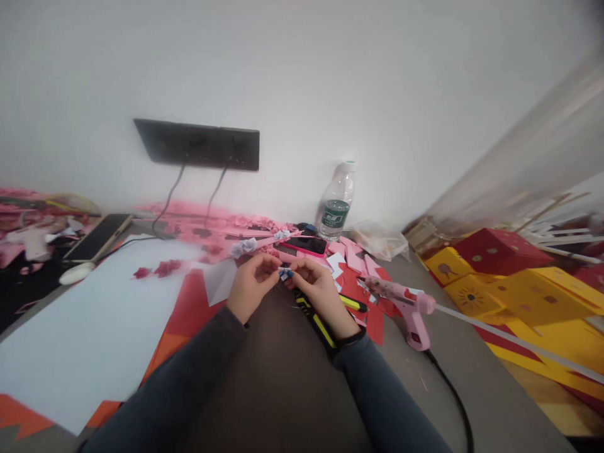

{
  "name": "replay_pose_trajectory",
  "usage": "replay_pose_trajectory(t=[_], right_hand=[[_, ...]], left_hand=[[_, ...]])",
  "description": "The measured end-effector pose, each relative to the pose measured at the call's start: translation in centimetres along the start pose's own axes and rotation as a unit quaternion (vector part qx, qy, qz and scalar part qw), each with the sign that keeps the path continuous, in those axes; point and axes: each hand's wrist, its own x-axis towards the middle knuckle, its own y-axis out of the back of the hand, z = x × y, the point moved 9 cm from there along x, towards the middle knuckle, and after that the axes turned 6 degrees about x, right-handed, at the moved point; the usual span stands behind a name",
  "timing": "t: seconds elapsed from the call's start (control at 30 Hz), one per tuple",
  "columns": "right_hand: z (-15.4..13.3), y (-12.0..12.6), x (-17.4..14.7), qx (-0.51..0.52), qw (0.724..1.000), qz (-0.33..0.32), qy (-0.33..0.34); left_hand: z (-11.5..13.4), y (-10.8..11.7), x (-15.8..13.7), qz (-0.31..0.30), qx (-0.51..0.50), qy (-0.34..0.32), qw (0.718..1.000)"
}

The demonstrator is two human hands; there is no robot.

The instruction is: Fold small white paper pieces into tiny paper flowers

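Observation:
My left hand (pixel 253 283) and my right hand (pixel 323 294) meet over the grey table, fingertips pinched together on a small white paper piece (pixel 284 272). Dark blue shows at its right side, by my right fingertips; I cannot make out what it is. The fingers cover much of the piece. Just beyond lie white paper flowers (pixel 244 247) and a phone in a pink case (pixel 306 244). A black and yellow utility knife (pixel 317 324) lies partly beneath my right hand and wrist.
A pink glue gun (pixel 406 307) with a long glue stick and black cable lies at the right, beside red and pink paper scraps (pixel 355 259). Large white sheets (pixel 104 327) cover orange paper at left. A water bottle (pixel 336 204) stands by the wall. Yellow boxes (pixel 533 299) fill the right.

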Motion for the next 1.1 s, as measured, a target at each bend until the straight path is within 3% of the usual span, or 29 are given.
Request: replay_pose_trajectory(t=[0.3,0.5,0.67,0.9,1.1], right_hand=[[0.1,-0.1,0.0,0.033,0.999,-0.022,-0.016],[0.7,-0.1,-0.2,0.09,0.992,-0.027,-0.081],[1.1,-0.3,-0.4,0.129,0.987,-0.028,-0.096],[0.2,-0.6,-0.2,0.086,0.995,-0.034,-0.04],[0.4,-0.5,-0.2,0.085,0.995,-0.041,-0.039]], left_hand=[[-0.5,-0.1,0.4,-0.038,-0.044,0.03,0.998],[-1.5,-0.6,0.4,-0.055,-0.123,0.096,0.986],[-2.2,-1.0,0.2,-0.065,-0.168,0.142,0.973],[-0.8,-0.3,0.3,-0.053,-0.073,0.047,0.995],[-1.2,-0.6,0.2,-0.068,-0.076,0.053,0.993]])
